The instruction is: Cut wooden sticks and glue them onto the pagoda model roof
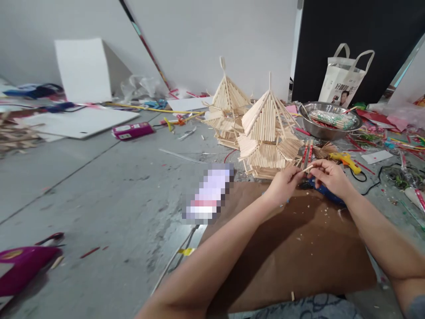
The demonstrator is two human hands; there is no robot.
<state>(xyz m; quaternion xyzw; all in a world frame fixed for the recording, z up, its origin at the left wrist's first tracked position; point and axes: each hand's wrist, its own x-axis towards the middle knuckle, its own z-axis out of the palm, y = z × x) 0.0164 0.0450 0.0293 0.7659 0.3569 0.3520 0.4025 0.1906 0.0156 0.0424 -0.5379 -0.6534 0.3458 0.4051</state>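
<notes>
Low in the frame, right of centre, lies a brown board (pixel 315 248); beyond it stands a pale stick tower (pixel 268 128). At the tower's lower right, the left hand (pixel 284 182) and right hand (pixel 334 177) pinch a small wooden stick (pixel 307 169) at opposite ends, fingertips nearly closed. It slants gently upward to the right, neither hand nearer.

glossy metal bowl (pixel 327 133), matt brown board (pixel 292 248)
</notes>
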